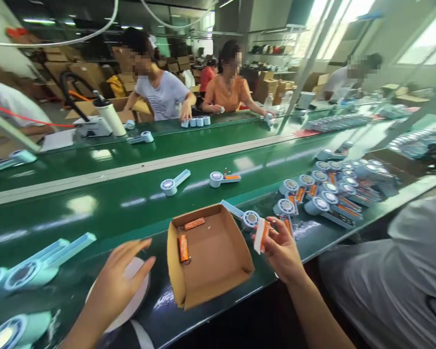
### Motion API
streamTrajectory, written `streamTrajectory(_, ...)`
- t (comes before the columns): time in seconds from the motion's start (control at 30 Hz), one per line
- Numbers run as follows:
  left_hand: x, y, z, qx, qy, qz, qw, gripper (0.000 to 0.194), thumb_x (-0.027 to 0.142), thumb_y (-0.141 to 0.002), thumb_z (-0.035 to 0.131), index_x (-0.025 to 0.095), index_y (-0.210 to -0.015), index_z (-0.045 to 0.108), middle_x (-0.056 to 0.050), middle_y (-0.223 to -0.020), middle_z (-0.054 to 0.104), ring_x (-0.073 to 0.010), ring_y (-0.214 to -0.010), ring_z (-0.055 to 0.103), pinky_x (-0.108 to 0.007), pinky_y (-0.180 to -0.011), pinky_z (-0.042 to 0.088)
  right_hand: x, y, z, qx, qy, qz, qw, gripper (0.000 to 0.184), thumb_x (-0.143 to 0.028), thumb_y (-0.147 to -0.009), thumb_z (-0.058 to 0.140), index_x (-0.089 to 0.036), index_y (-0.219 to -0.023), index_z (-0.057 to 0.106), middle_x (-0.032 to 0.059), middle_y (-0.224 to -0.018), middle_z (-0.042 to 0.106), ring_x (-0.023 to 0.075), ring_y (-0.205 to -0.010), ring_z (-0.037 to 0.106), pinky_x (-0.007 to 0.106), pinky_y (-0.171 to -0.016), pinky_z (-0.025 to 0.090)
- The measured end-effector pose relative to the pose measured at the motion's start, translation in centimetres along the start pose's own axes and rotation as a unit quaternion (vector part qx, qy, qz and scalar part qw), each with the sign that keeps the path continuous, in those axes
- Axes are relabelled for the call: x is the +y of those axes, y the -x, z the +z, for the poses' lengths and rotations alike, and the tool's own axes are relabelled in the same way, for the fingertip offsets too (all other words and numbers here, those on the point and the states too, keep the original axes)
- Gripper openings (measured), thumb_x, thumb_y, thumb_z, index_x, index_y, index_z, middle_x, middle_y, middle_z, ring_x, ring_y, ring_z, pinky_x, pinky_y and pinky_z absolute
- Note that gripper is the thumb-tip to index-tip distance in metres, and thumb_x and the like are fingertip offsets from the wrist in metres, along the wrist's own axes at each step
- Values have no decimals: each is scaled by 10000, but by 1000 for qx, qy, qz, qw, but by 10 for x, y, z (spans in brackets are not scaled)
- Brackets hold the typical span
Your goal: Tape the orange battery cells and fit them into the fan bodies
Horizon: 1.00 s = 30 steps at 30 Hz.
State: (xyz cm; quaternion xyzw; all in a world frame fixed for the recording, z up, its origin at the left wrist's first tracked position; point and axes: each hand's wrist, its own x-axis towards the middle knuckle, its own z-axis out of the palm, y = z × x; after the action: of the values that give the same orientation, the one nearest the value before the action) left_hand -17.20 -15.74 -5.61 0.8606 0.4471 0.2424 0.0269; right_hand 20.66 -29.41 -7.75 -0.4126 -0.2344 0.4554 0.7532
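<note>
Battery (pixel 263 235), an orange cell backed by a white strip, is pinched upright between thumb and fingers of the right hand (pixel 281 249), just right of the cardboard tray (pixel 218 261) and above the green bench's (pixel 131 213) near edge. The left hand (pixel 118 281) lies flat with fingers spread and loose, gripping nothing, palm down on a white disc (pixel 136 295) left of the tray. Two more orange cells (pixel 183 247) lie in the tray's far left corner (one along the wall, one along the back). A pale blue fan (pixel 245 216) rests against the tray's far right corner, head toward the right hand. Beyond it a cluster of fans (pixel 327 194) with orange cells in their handles crowds the bench to the right. Two single fans (pixel 223 178) sit on the belt farther out, well apart from the hands. More fans (pixel 36 264) lie at the left edge. Across the line, other people sit working, one with a row of blue pieces (pixel 196 121) before them.
</note>
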Motion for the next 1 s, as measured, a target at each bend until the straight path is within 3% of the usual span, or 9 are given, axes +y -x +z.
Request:
streamTrajectory(0.13, 40, -137, 30, -120, -64, -36, 990, 526, 520, -1052, 448, 256, -1463, 640, -90, -1506, 648, -318, -1430, 544, -480, -1207, 480, -4, -5, 2, -20, 26, -12, 999, 506, -360, -704, 1006, -339, -1118, 716, 23, -1003, 811, 195, -727, 791, 257, -582, 625)
streamTrajectory(0.2, 53, -199, 50, -195, -170, -97, 961, 623, 592, -1039, 469, 275, -1571, 538, -133, -1673, 471, -443, -1550, 381, -600, -1139, 508, -11, -6, 5, -30, 39, -38, 998, 465, -362, -722, 999, -353, -1096, 724, 14, -1001, 814, 184, -708, 789, 259, -588, 631)
streamTrajectory(0.3, 57, -254, 73, -289, -229, -124, 921, 475, 456, -1038, 523, 230, -1428, 673, -219, -1474, 643, -452, -1409, 558, -541, -999, 585, -29, -5, 2, -41, 72, -73, 994, 430, -366, -745, 990, -378, -1093, 738, 5, -1011, 825, 177, -703, 793, 275, -619, 655)
streamTrajectory(0.37, 50, -267, 83, -316, -222, -100, 917, 341, 296, -983, 597, 209, -1271, 758, -207, -1240, 755, -376, -1239, 689, -462, -972, 591, -50, -6, -3, -45, 93, -92, 990, 404, -388, -769, 973, -381, -1104, 746, 20, -1006, 831, 193, -696, 799, 282, -590, 659)
streamTrajectory(0.47, 34, -263, 88, -343, -212, -45, 914, 295, 197, -892, 672, 212, -1165, 784, -185, -1136, 771, -338, -1182, 706, -437, -975, 581, -86, -21, 4, -70, 130, -142, 979, 414, -407, -773, 966, -393, -1127, 751, 30, -993, 836, 235, -713, 809, 308, -540, 662)
streamTrajectory(0.6, 20, -250, 86, -363, -192, 28, 911, 200, 161, -863, 703, 222, -1033, 791, -157, -1109, 762, -320, -1259, 650, -436, -1047, 552, -105, -81, 50, -158, 198, -190, 949, 528, -389, -731, 993, -394, -1189, 731, -6, -1038, 815, 213, -754, 793, 362, -637, 694)
streamTrajectory(0.73, 21, -246, 85, -366, -170, 68, 912, 254, 112, -856, 680, 234, -1049, 791, -133, -1195, 761, -331, -1457, 512, -438, -1132, 508, -61, -166, 103, -230, 270, -141, 924, 632, -389, -659, 998, -275, -1224, 739, 19, -1067, 782, 199, -837, 768, 366, -774, 681)
streamTrajectory(0.8, 25, -248, 85, -365, -164, 65, 914, 272, 123, -860, 667, 226, -1074, 800, -148, -1208, 759, -328, -1405, 564, -428, -1111, 520, -27, -198, 120, -250, 300, -107, 914, 577, -383, -658, 973, -232, -1168, 749, 19, -987, 786, 202, -812, 767, 374, -805, 663)
streamTrajectory(1.0, 29, -261, 84, -372, -134, 51, 917, 250, 303, -890, 675, 339, -1089, 821, -37, -1082, 800, -235, -1076, 738, -288, -932, 568, 33, -230, 129, -244, 443, -86, 858, 308, -268, -762, 864, -211, -1051, 773, 14, -849, 809, 203, -815, 792, 327, -810, 610)
